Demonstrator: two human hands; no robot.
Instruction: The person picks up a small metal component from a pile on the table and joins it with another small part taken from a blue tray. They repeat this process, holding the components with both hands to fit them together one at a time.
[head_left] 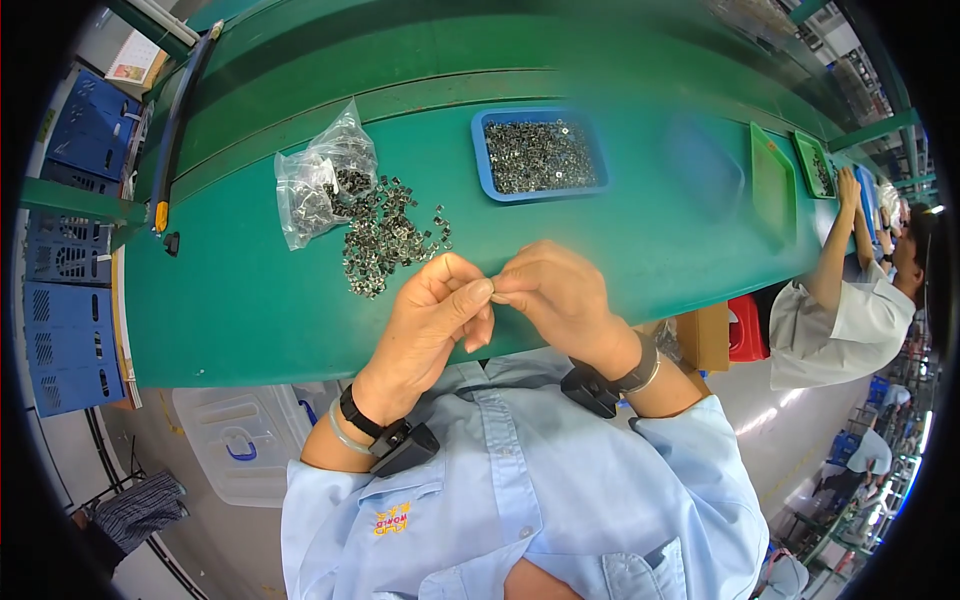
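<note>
My left hand (445, 308) and my right hand (560, 295) meet fingertip to fingertip above the near part of the green table. Both are closed in a pinch, and what sits between the fingertips is hidden or too small to name. Just beyond my left hand lies a loose pile of small black and silver metal parts (385, 240). The pile spreads from the mouth of a clear plastic bag (312, 195) that holds more of them. Farther off, ahead of my right hand, stands a blue tray (482, 160) filled with similar small parts.
A green tray (772, 190) and a smaller green tray (815, 165) with parts stand at the right. A co-worker (835, 320) reaches over the table there. Blue crates (75, 340) line the left side. Below the table edge sit a clear lidded box (240, 430) and a cardboard box (703, 338).
</note>
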